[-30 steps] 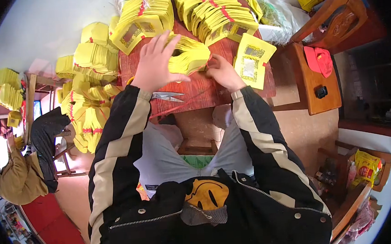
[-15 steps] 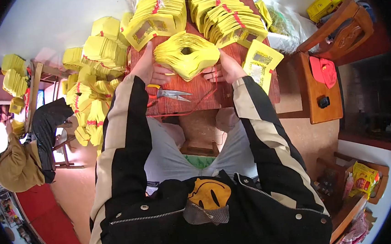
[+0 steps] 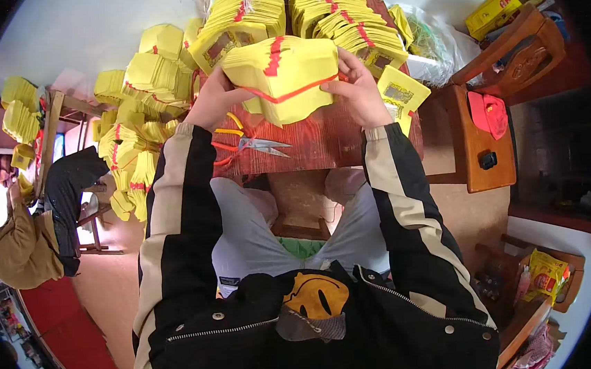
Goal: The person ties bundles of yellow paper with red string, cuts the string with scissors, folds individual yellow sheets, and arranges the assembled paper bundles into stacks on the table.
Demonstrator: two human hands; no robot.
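Note:
A thick yellow paper bundle point(image 3: 287, 74) with a red band around it is held above the red wooden table point(image 3: 327, 151). My left hand point(image 3: 214, 102) grips its left end, and my right hand point(image 3: 359, 90) grips the right end with the thumb on the near face. Below the bundle, orange-handled scissors point(image 3: 258, 144) lie on the table, blades pointing right. Beyond it stand a left stack of yellow papers point(image 3: 244, 20) and a right stack point(image 3: 349, 24), both with red bands. A printed yellow sheet point(image 3: 403, 93) lies right of my right hand.
Many yellow bundles point(image 3: 155, 74) are piled left of the table. Another person point(image 3: 26, 240) sits at the far left. On the right, a wooden chair point(image 3: 462, 143) holds a red cap point(image 3: 488, 112) and a small black object point(image 3: 488, 160). Clear plastic wrapping point(image 3: 447, 44) lies behind.
The yellow bundle has been lifted and turned, and its banded face now shows. Both hands have closed on its ends. The scissors are more exposed.

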